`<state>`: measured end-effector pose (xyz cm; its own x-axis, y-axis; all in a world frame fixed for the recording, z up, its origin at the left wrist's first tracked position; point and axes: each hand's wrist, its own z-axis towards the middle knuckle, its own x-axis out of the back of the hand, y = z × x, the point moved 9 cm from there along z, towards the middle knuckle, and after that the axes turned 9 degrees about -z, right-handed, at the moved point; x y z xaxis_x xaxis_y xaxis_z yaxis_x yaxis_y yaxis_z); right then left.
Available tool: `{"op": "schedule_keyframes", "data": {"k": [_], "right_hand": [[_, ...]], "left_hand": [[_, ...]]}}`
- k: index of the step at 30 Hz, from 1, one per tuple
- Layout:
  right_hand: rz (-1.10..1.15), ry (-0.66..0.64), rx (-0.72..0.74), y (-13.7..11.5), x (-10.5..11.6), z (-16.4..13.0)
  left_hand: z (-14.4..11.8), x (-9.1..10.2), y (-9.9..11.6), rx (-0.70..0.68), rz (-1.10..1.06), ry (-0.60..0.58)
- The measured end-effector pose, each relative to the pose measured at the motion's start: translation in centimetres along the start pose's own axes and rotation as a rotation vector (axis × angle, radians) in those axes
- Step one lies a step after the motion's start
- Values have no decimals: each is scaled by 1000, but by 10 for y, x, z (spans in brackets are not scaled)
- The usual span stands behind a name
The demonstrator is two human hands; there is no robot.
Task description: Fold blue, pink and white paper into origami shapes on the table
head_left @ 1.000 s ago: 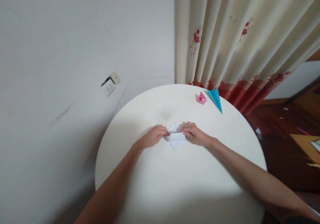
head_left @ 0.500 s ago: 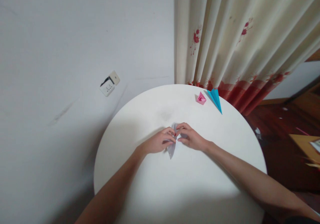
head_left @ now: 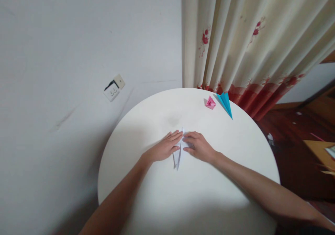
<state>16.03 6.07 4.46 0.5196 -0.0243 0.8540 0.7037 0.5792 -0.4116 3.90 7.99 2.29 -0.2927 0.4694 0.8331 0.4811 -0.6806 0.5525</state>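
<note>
Fingers of both hands laid out flat and straight, gripping nothing, pressing down on a narrow folded piece of white paper (head_left: 178,154) in the middle of the round white tabletop (head_left: 162,196). Left hand (head_left: 163,147) lying palm-down on the left flank of the white paper, fingertips reaching toward its far tip; right hand (head_left: 199,146) lying palm-down on the right flank, fingertips almost meeting those of the left across the paper's centre line. Flat hands rather than a pinch, likely so as to keep the layers together and the crease sharp against the hard surface. Only a thin sliver of the white paper showing between and just below the two hands, its near point aimed back toward the person, its far tip peeking out past the fingertips; how many layers lie underneath, impossible to tell. Beyond the white paper, well apart and up to the right near the far rim, a small pink folded paper shape (head_left: 210,103) and, just beside it, a long blue folded paper dart (head_left: 226,103), set aside out of the hands' way. Farther back still, a cream curtain with red flowers (head_left: 251,39) hanging down, and to the left of it a pale wall with a white socket (head_left: 114,91).
</note>
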Motion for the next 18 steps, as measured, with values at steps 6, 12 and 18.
{"op": "schedule_keyframes", "data": {"k": [6, 12, 18], "right_hand": [[-117, -155, -17, 0, -8, -4], [-125, -171, -72, 5, -14, -5], [-147, -186, -133, -2, -17, -7]], "left_hand": [[-3, -11, 1, 84, 164, -55], [-2, -11, 3, 91, 186, -25], [-3, -13, 1, 117, 206, -68]]}}
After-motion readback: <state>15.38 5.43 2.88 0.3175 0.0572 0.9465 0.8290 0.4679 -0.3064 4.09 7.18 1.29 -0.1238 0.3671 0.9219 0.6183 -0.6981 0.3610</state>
